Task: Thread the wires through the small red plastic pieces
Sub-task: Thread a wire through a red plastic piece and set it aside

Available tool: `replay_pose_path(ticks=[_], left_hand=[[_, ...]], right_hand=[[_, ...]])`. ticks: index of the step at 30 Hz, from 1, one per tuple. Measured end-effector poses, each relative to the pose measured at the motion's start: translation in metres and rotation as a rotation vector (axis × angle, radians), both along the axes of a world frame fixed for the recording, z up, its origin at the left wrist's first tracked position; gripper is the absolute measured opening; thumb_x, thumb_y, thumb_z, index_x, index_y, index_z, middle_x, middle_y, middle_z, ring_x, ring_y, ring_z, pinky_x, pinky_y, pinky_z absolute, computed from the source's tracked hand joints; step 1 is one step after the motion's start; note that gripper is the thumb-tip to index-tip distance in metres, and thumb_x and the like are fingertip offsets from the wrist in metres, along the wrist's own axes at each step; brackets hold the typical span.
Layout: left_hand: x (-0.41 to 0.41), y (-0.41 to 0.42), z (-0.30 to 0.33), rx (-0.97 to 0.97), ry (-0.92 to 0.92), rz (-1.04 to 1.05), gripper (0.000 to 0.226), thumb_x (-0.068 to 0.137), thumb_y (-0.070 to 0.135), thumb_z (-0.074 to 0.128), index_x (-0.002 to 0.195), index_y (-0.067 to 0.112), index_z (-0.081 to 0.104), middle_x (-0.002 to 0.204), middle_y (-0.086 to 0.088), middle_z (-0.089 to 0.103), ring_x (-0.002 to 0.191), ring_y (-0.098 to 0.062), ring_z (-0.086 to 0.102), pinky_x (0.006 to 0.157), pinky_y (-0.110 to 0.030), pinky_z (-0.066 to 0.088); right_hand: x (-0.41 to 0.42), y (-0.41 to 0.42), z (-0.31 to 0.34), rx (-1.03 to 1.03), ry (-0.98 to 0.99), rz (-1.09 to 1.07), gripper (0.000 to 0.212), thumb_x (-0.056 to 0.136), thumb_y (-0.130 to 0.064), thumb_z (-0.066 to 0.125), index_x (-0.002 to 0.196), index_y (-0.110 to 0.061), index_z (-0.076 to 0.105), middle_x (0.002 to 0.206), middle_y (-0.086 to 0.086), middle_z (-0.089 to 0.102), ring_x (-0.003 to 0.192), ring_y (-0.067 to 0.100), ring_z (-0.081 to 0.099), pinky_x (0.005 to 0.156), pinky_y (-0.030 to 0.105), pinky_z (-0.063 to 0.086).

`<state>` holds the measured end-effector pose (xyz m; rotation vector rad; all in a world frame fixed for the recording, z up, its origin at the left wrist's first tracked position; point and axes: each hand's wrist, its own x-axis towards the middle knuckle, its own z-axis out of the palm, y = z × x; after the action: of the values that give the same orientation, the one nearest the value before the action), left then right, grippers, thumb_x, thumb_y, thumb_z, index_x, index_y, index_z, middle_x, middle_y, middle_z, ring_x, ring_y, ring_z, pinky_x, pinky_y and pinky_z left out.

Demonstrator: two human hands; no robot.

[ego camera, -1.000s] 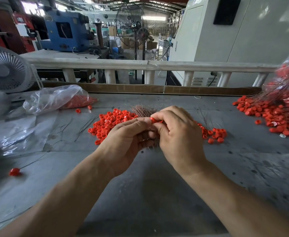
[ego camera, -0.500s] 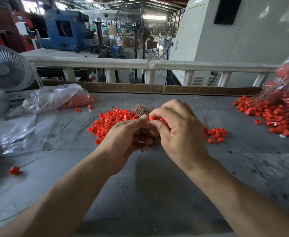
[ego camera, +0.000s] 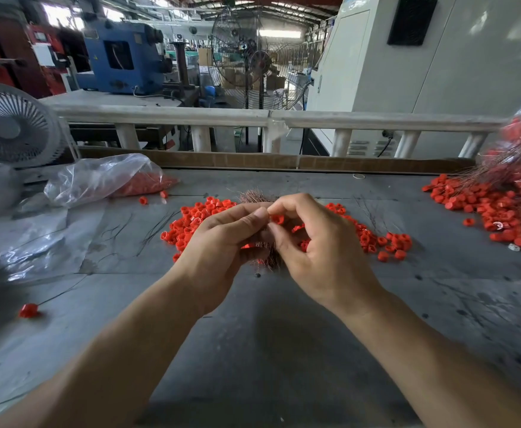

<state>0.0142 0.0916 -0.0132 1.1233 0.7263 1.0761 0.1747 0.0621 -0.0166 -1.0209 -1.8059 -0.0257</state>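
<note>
Right hand [ego camera: 321, 242] fingers spread since before, pinching red piece [ego camera: 277, 219] | left hand [ego camera: 222, 239] grips wire bundle [ego camera: 260, 254]

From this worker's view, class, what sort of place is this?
Most likely a factory floor: a blue machine and a standing industrial fan beyond the grey worktable, which holds heaps of red plastic pieces.

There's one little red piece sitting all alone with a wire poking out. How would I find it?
Start at the white fan on the left side of the gray table, then look down toward the near left edge. A lone red piece lies there, with a thin dark wire running from it. The other red pieces lie in heaps farther back; this one sits by itself.
</note>
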Motion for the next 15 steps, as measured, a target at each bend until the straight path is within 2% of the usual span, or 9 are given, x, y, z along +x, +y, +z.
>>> replay_pose_path(ticks=[2, 5, 7, 10, 13, 15], left_hand=[[-0.0005, 0.0003, -0.0005, 0.013, -0.004, 0.020, 0.041, 0.090, 0.021, 0.062, 0.123, -0.003, 0.066, 0.114, -0.024, 0.066, 0.106, -0.037, 0.058, 0.100, -0.054, 0.043], [-0.0019, 0.0023, -0.0021, 0.036, 0.003, 0.048, 0.043, 0.084, 0.023, 0.068, 0.119, -0.002, 0.068, 0.105, -0.018, 0.070, 0.100, -0.033, 0.062, 0.102, -0.056, 0.046], [-0.0030, 0.0042, -0.0036, 0.058, 0.013, 0.058, 0.043, 0.080, 0.023, 0.071, 0.115, -0.001, 0.070, 0.097, -0.013, 0.071, 0.093, -0.027, 0.064, 0.093, -0.049, 0.050], [-0.0043, 0.0059, -0.0039, 0.094, 0.015, 0.077, 0.028, 0.075, 0.024, 0.076, 0.097, 0.007, 0.073, 0.084, -0.007, 0.071, 0.080, -0.018, 0.066, 0.079, -0.036, 0.050], [-0.0041, 0.0073, -0.0037, 0.128, 0.039, 0.128, 0.010, 0.074, 0.022, 0.078, 0.079, 0.015, 0.075, 0.082, -0.006, 0.072, 0.076, -0.018, 0.066, 0.076, -0.035, 0.051], [-0.0039, 0.0070, -0.0034, 0.149, 0.084, 0.169, 0.006, 0.073, 0.023, 0.079, 0.074, 0.018, 0.076, 0.080, -0.006, 0.073, 0.073, -0.017, 0.066, 0.073, -0.032, 0.054]], right_hand=[[-0.0008, -0.0007, -0.0009, -0.040, 0.025, 0.020, 0.016, 0.094, -0.010, 0.069, 0.109, -0.012, 0.064, 0.100, -0.017, 0.068, 0.086, 0.004, 0.070, 0.072, 0.025, 0.059], [-0.0023, 0.0000, -0.0019, -0.079, 0.066, 0.046, 0.020, 0.093, -0.008, 0.068, 0.111, -0.013, 0.063, 0.104, -0.013, 0.072, 0.092, 0.000, 0.070, 0.078, 0.016, 0.057], [-0.0021, 0.0005, -0.0023, -0.117, 0.095, 0.058, 0.020, 0.094, -0.008, 0.067, 0.112, -0.015, 0.063, 0.105, -0.012, 0.073, 0.094, -0.002, 0.070, 0.079, 0.012, 0.055], [-0.0020, 0.0003, -0.0023, -0.171, 0.136, 0.066, 0.020, 0.095, -0.007, 0.066, 0.113, -0.015, 0.063, 0.102, -0.011, 0.073, 0.094, -0.004, 0.070, 0.078, 0.008, 0.052], [-0.0028, -0.0006, -0.0015, -0.204, 0.179, 0.080, 0.017, 0.094, -0.007, 0.068, 0.110, -0.015, 0.066, 0.098, -0.013, 0.073, 0.093, -0.005, 0.069, 0.077, 0.006, 0.049], [-0.0029, -0.0007, -0.0017, -0.237, 0.203, 0.078, 0.015, 0.094, -0.009, 0.069, 0.107, -0.016, 0.067, 0.094, -0.012, 0.072, 0.089, 0.000, 0.070, 0.074, 0.012, 0.052]])
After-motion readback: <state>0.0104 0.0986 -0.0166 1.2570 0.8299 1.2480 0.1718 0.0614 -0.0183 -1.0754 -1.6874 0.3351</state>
